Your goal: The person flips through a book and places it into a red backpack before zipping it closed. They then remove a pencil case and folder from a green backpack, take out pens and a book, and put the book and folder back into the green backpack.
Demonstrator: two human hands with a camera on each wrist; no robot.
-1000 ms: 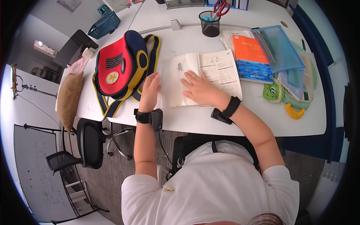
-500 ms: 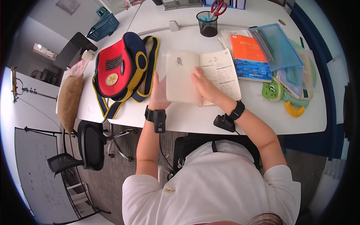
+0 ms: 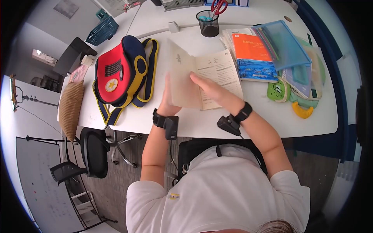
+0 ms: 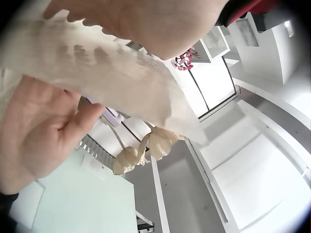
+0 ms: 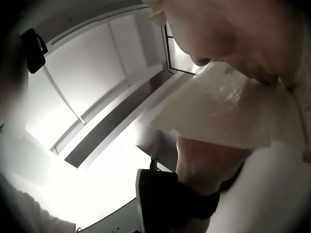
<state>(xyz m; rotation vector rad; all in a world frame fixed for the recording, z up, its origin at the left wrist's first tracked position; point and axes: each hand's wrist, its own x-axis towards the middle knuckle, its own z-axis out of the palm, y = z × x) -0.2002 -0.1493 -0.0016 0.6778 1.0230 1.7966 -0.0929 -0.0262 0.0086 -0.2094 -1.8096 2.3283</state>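
An open book (image 3: 220,75) with printed text on its right page lies on the table. Its left side, a page in a translucent plastic cover (image 3: 180,83), stands raised at a slant. My left hand (image 3: 167,101) is behind the cover's outer face, partly hidden by it, with fingers extended. On the inner side, my right hand (image 3: 211,89) rests near the fold, fingers straight and edge-on. From the left wrist, the glossy cover (image 4: 107,73) runs between the left hand (image 4: 141,22) and the right palm (image 4: 39,131).
A red and navy school bag (image 3: 116,73) stands to the left. Behind the book is a mesh pen cup (image 3: 209,27) with scissors. At right lie an orange and blue book (image 3: 254,58), a blue zip folder (image 3: 285,44) and a green pouch (image 3: 276,90).
My left hand has moved right, from beside the book to behind the cover. The left side of the book has lifted to a slant. My right hand has turned from flat to edge-on.
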